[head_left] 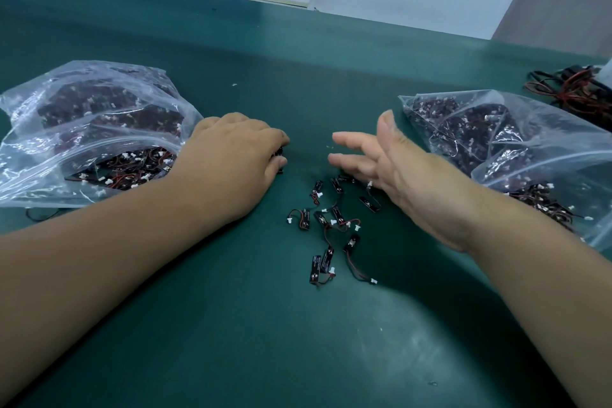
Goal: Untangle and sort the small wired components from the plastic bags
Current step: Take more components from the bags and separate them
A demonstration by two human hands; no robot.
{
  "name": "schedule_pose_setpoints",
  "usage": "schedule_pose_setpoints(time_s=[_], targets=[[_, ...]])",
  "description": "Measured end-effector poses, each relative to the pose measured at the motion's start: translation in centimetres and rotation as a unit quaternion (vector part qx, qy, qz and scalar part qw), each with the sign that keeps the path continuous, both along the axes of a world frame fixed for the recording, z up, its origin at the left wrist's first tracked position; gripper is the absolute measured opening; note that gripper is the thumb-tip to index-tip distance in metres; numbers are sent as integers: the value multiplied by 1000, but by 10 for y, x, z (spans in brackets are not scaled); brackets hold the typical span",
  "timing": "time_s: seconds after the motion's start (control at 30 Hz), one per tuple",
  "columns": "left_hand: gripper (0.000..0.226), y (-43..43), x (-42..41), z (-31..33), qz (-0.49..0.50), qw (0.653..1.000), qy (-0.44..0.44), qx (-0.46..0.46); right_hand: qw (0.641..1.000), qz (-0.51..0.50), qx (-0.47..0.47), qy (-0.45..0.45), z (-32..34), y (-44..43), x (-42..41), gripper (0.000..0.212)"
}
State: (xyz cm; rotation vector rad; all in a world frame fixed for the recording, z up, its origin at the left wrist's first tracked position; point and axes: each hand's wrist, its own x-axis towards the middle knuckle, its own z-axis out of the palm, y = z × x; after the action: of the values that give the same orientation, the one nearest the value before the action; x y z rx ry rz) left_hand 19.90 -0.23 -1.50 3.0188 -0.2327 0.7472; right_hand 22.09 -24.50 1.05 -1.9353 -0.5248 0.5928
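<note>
1. You are early in the job, as I judge it. Both zip bags, the left bag (82, 129) at the frame's left edge and the right bag (516, 142) at its right, are packed with tangled pieces.
2. About a dozen wired components (331, 225) lie loose on the green tabletop (298, 341), centre frame, between your forearms. A few leads cross, and no tidy row or group shows.
3. Their long axes are mixed. The lowest two strips lie side by side, running near-to-far and leaning slightly right at the top. One strip (369, 204) near your right palm runs diagonally, upper left to lower right. The white plugs trail off in every direction.
4. Your left hand (238, 149) lies knuckles-up beside the left bag's mouth, fingers curled over a small dark component (280, 153) that barely shows at the fingertips.
5. Your right hand (397, 169) is spread wide, palm facing left, gripping nothing, at the scatter's far edge.
</note>
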Motion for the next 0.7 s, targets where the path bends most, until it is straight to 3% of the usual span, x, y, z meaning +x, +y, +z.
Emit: schedule_pose_setpoints(time_s=[0.17,0.27,0.3,0.33,0.4,0.47,0.53,0.63,0.7], targets=[[30,0,1,0,-3,1000,6,3,1000,-7,26,-1,6,1,-1,91],[31,1,1,1,-4,1000,9,5,997,78,-27,-13,8,5,-16,64],[31,1,1,1,-4,1000,10,5,994,88,-53,-30,6,4,-18,67],[31,0,1,1,-4,1000,11,5,986,106,-106,-67,5,5,-17,83],[31,0,1,0,-4,1000,11,7,938,161,-248,-183,2,9,-24,112],[30,0,1,0,-2,1000,8,10,897,185,-306,-258,-7,8,-36,121],[29,-1,1,0,-1,1000,4,19,895,144,-293,-305,-12,25,-48,107],[27,-1,1,0,1,999,1,37,893,52,-225,-387,-21,46,-63,49],[26,-2,1,0,1,999,-1,42,878,17,-216,-427,-26,52,-66,26]])
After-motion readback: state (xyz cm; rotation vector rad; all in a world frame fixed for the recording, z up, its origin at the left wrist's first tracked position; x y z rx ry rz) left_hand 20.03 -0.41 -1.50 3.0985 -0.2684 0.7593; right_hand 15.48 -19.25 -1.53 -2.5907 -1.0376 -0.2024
